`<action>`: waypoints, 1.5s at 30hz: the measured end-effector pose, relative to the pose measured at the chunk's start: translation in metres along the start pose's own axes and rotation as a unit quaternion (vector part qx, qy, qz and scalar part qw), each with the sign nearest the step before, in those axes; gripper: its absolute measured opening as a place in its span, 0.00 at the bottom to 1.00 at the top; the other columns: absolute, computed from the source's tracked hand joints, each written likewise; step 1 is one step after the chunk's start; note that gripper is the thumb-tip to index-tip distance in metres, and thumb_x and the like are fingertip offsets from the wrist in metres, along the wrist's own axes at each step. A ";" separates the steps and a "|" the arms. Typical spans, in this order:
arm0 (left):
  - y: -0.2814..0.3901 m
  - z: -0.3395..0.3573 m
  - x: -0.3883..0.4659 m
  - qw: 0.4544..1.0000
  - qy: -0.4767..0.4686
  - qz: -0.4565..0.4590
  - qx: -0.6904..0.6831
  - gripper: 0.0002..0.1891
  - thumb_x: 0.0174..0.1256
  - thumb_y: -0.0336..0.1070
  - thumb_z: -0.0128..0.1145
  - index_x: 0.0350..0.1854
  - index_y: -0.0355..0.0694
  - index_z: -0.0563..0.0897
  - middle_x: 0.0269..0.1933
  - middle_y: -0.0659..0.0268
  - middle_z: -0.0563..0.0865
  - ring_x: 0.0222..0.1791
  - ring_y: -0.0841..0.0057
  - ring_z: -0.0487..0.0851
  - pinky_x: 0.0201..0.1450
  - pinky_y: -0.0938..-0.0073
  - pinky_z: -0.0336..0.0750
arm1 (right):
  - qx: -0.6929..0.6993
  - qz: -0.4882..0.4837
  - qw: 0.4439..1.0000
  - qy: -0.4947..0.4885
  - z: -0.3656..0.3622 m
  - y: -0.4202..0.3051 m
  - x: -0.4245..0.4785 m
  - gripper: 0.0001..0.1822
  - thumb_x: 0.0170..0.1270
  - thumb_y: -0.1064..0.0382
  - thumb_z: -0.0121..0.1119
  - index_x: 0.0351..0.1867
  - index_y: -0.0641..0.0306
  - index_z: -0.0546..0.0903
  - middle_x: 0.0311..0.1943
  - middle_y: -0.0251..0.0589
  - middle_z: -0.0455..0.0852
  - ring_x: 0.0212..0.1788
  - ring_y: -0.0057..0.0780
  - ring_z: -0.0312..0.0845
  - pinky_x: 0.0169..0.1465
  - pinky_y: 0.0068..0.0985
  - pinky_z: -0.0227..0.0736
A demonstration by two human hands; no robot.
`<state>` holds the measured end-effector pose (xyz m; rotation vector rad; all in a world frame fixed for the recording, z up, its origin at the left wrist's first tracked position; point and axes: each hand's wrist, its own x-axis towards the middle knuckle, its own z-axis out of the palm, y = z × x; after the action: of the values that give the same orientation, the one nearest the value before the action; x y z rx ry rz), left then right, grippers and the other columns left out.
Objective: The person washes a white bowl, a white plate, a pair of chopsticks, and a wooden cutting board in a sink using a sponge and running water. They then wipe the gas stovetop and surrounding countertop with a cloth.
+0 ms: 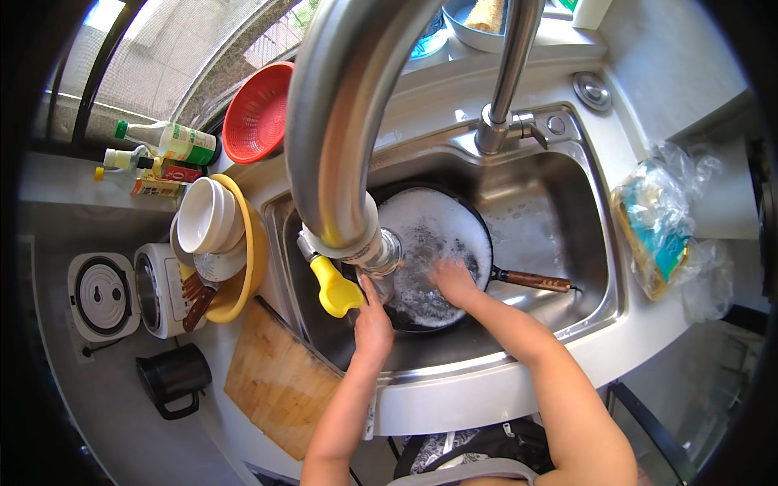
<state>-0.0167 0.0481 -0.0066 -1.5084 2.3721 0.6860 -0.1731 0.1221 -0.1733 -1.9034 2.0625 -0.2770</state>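
Observation:
A dark frying pan with a wooden handle (532,280) lies in the stainless steel sink (592,316), filled with foamy water (425,212). My right hand (453,280) reaches into the suds near the pan's right side; its fingertips are partly hidden by foam, and whether they hold anything does not show. My left hand (372,322) is at the pan's left edge, just below the faucet nozzle (386,252), fingers pointing up beside a yellow plastic faucet attachment (336,291). Its grip is unclear. The large curved metal spout (340,121) covers part of the view.
Left of the sink are a wooden cutting board (279,383), a yellow basin (258,267) with white bowls (200,212), a rice cooker (161,291) and a black kettle (176,370). A red colander (258,115) and bottles (182,141) stand behind. A plastic-wrapped package (656,225) lies right.

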 end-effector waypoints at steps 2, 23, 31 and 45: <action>-0.007 0.002 0.008 1.000 -0.004 0.000 -0.007 0.39 0.50 0.20 0.47 0.67 0.31 0.47 0.63 0.30 0.51 0.39 0.40 0.77 0.40 0.60 0.76 | 0.037 -0.020 0.999 0.007 0.014 0.003 -0.008 0.14 0.50 0.64 0.56 0.41 0.57 0.78 0.50 0.44 0.73 0.52 0.43 0.67 0.51 0.41 0.65; -0.010 0.003 0.006 0.752 -0.180 -0.092 -0.627 0.26 0.54 0.18 0.38 0.58 0.42 0.58 0.24 0.65 0.70 0.12 0.83 0.65 0.07 0.84 0.58 | 0.612 0.148 0.772 0.080 -0.079 -0.030 0.068 0.14 0.56 0.65 0.50 0.43 0.65 0.76 0.41 0.53 0.79 0.43 0.50 0.74 0.48 0.36 0.69; 0.004 -0.066 0.033 0.758 0.064 0.002 -0.649 0.21 0.54 0.19 0.39 0.52 0.41 0.62 0.34 0.61 0.78 0.21 0.79 0.78 0.15 0.82 0.73 | 0.379 0.124 0.916 0.043 -0.031 0.001 0.029 0.13 0.57 0.61 0.52 0.44 0.59 0.77 0.42 0.48 0.79 0.44 0.51 0.73 0.48 0.36 0.68; 0.009 -0.134 0.052 0.820 0.271 0.089 -0.496 0.07 0.62 0.36 0.56 0.40 0.42 0.79 0.33 0.77 0.80 0.30 0.87 0.74 0.33 0.86 0.66 | 0.246 0.112 0.950 -0.157 0.006 0.014 0.016 0.26 0.52 0.66 0.54 0.57 0.56 0.69 0.52 0.53 0.74 0.54 0.52 0.69 0.50 0.40 0.69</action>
<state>-0.0422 -0.0581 0.0879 -2.0572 2.7151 2.0124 -0.1849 0.1081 -0.1853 -1.3109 1.7683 -0.3656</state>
